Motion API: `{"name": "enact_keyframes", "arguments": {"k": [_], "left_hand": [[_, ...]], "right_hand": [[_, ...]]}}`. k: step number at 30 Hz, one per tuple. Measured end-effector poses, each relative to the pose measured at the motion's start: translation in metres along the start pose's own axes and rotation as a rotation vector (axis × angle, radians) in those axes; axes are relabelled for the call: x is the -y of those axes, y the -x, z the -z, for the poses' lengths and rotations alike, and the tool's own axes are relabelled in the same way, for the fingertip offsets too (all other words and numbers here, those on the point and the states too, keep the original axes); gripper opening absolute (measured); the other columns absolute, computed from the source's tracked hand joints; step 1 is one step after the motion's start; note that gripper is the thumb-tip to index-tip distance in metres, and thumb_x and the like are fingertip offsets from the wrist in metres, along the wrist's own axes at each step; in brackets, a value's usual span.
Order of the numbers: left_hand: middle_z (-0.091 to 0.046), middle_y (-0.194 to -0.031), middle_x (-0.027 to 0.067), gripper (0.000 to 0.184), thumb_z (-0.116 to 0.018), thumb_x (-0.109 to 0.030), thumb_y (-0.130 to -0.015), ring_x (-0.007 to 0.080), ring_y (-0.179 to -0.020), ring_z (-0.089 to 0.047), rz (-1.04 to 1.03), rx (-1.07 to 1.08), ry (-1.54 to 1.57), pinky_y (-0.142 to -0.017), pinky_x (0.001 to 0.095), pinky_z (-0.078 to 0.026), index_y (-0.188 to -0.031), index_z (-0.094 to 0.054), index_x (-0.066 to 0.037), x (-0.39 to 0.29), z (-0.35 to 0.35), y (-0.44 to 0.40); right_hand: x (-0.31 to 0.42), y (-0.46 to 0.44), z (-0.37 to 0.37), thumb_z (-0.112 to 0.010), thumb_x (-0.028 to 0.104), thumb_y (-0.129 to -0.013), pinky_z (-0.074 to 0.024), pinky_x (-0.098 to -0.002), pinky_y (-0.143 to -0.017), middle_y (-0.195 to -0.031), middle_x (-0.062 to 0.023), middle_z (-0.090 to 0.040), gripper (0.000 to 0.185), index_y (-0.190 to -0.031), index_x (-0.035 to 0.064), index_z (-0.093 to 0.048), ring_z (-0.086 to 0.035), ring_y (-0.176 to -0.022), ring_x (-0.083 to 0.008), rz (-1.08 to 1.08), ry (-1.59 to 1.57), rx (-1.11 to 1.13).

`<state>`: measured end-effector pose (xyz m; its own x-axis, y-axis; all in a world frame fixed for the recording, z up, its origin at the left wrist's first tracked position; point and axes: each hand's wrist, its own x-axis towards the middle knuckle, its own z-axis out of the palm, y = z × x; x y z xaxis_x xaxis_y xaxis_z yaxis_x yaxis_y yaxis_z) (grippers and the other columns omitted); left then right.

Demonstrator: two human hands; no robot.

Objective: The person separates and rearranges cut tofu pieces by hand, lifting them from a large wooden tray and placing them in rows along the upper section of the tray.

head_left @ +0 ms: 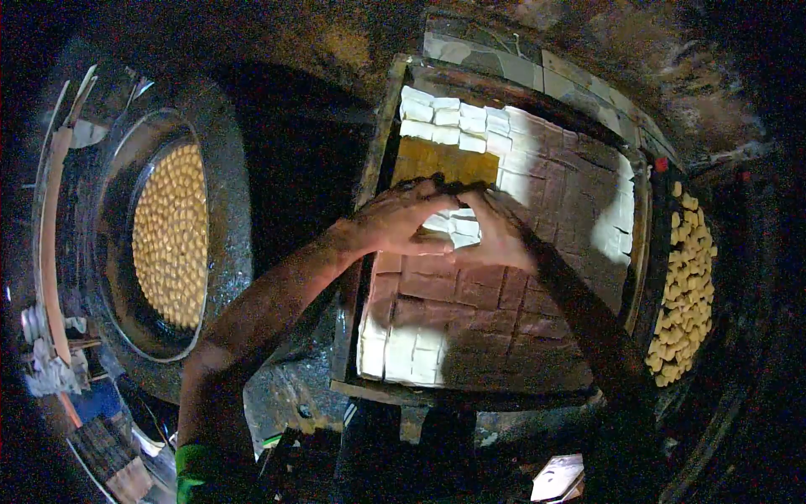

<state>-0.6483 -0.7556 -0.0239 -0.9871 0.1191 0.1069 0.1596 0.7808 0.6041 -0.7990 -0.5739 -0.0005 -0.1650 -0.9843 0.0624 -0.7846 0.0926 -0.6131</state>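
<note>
Rows of soft white blocks, which look like cut tofu [525,286], cover a wide wooden-framed tray [369,172] in front of me. My left hand [390,223] and my right hand [499,235] meet over the tray's left half. Their curved fingers and thumbs close in a ring around a small group of white blocks [453,225]. The thumbs are on the near side, and the fingertips on the far side lie partly in shadow. Just beyond the hands a bare patch of yellow-brown board [449,161] shows.
Left of the tray, a large round pan [113,260] holds many golden round pieces [172,239]. A pile of pale yellow pieces [684,286] lies past the tray's right edge. Tiled ledge [483,59] runs behind the tray. Sunlight falls in patches; the surroundings are dark.
</note>
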Motion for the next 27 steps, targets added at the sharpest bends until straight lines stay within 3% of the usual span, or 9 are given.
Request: {"name": "enact_keyframes", "arguments": {"k": [5, 8, 11, 14, 17, 20, 23, 25, 27], "left_hand": [[-0.055, -0.116, 0.0189, 0.065, -0.071, -0.054, -0.082, 0.0386, -0.114, -0.054, 0.006, 0.004, 0.047, -0.097, 0.0466, -0.047, -0.129, -0.055, -0.011, 0.000, -0.001, 0.002], [-0.055, -0.116, 0.0185, 0.065, -0.073, -0.051, -0.081, 0.0386, -0.114, -0.054, -0.108, -0.111, -0.053, -0.097, 0.0468, -0.047, -0.128, -0.055, -0.010, -0.006, 0.001, 0.002], [-0.055, -0.119, 0.0188, 0.065, -0.074, -0.048, -0.081, 0.0393, -0.113, -0.055, -0.092, -0.099, -0.124, -0.096, 0.0470, -0.048, -0.129, -0.052, -0.010, -0.009, 0.003, 0.004], [-0.054, -0.122, 0.0194, 0.070, -0.074, -0.047, -0.081, 0.0400, -0.113, -0.056, -0.013, 0.014, -0.044, -0.095, 0.0468, -0.049, -0.131, -0.049, -0.006, -0.008, 0.004, 0.005], [-0.053, -0.121, 0.0204, 0.072, -0.073, -0.048, -0.082, 0.0398, -0.111, -0.057, -0.033, -0.065, -0.016, -0.094, 0.0469, -0.049, -0.131, -0.046, -0.001, -0.007, 0.005, 0.004], [-0.054, -0.118, 0.0211, 0.073, -0.071, -0.052, -0.083, 0.0391, -0.108, -0.057, 0.023, -0.055, -0.065, -0.092, 0.0472, -0.049, -0.128, -0.048, 0.002, -0.010, -0.001, 0.009], [-0.053, -0.119, 0.0220, 0.080, -0.065, -0.064, -0.081, 0.0376, -0.108, -0.054, 0.085, -0.020, -0.308, -0.090, 0.0452, -0.049, -0.126, -0.053, 0.001, -0.039, 0.005, 0.021], [-0.053, -0.120, 0.0214, 0.082, -0.064, -0.065, -0.081, 0.0371, -0.109, -0.054, 0.099, 0.008, -0.351, -0.090, 0.0452, -0.048, -0.129, -0.052, 0.001, -0.045, 0.000, 0.025], [-0.055, -0.122, 0.0190, 0.087, -0.064, -0.065, -0.081, 0.0367, -0.111, -0.054, 0.070, -0.026, -0.488, -0.090, 0.0452, -0.048, -0.135, -0.049, 0.001, -0.041, -0.006, 0.027]], "right_hand": [[-0.009, 0.007, -0.007, -0.086, 0.040, -0.066, -0.0470, -0.0452, -0.092, -0.113, -0.0210, -0.060, 0.077, -0.125, 0.0035, -0.052, -0.057, -0.109, -0.0395, 0.052, 0.113, 0.031], [-0.021, 0.007, -0.014, -0.084, 0.038, -0.070, -0.0469, -0.0458, -0.093, -0.113, -0.0202, -0.060, 0.068, -0.121, 0.0040, -0.054, -0.057, -0.110, -0.0393, -0.071, -0.331, 0.090], [-0.023, 0.005, -0.014, -0.083, 0.036, -0.072, -0.0470, -0.0458, -0.093, -0.113, -0.0193, -0.060, 0.062, -0.118, 0.0048, -0.055, -0.057, -0.111, -0.0393, -0.013, -0.130, 0.163], [-0.020, 0.002, -0.021, -0.082, 0.033, -0.073, -0.0474, -0.0450, -0.093, -0.113, -0.0185, -0.060, 0.058, -0.116, 0.0053, -0.055, -0.057, -0.111, -0.0378, -0.375, -0.546, 0.117], [-0.012, 0.001, -0.003, -0.081, 0.029, -0.072, -0.0459, -0.0428, -0.095, -0.117, -0.0169, -0.060, 0.056, -0.116, 0.0052, -0.055, -0.056, -0.115, -0.0340, -0.254, -0.577, 0.195], [-0.031, 0.014, -0.025, -0.077, 0.035, -0.076, -0.0427, -0.0413, -0.101, -0.123, -0.0165, -0.058, 0.060, -0.123, 0.0058, -0.056, -0.053, -0.118, -0.0322, -0.030, 0.205, 0.218], [-0.058, 0.038, -0.075, -0.070, 0.046, -0.080, -0.0381, -0.0455, -0.106, -0.128, -0.0163, -0.056, 0.066, -0.130, 0.0068, -0.054, -0.052, -0.119, -0.0327, 0.032, -0.634, -0.113], [0.003, 0.034, -0.021, -0.064, 0.055, -0.083, -0.0357, -0.0521, -0.107, -0.128, -0.0156, -0.056, 0.071, -0.134, 0.0071, -0.052, -0.053, -0.118, -0.0328, 0.074, 0.509, -0.114], [-0.006, 0.039, -0.037, -0.064, 0.056, -0.082, -0.0354, -0.0548, -0.106, -0.127, -0.0148, -0.056, 0.072, -0.134, 0.0071, -0.053, -0.053, -0.118, -0.0319, 0.114, 0.533, -0.178]]}}
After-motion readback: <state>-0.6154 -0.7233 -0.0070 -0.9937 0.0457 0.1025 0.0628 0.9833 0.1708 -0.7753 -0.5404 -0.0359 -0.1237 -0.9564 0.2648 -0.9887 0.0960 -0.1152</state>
